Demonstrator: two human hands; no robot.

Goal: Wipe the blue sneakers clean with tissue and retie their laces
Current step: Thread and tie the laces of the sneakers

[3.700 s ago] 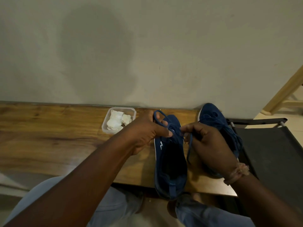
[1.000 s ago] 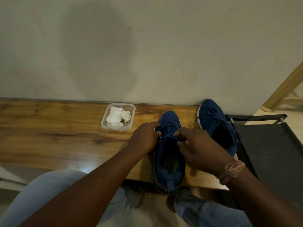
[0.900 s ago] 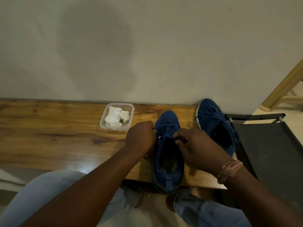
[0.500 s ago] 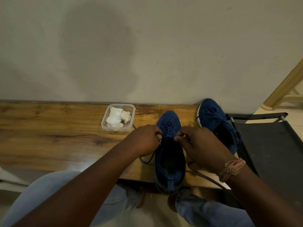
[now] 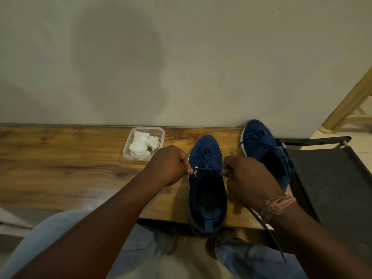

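Two blue sneakers stood on the wooden counter, toes toward the wall. The nearer sneaker lay between the two hands, its heel overhanging the counter's front edge. The left hand, just left of the sneaker's upper eyelets, formed a closed grip on one end of the lace, fingers curled and thumb pinching. The right hand, just right of the same eyelets, held the other end in a closed grip; a loose length of lace trailed from beneath it past the counter edge. The lace ran taut across the tongue between both grips. The second sneaker stood further right, laces slack, beside a dark chair. A clear plastic container holding crumpled tissue sat near the left hand, apart from it.
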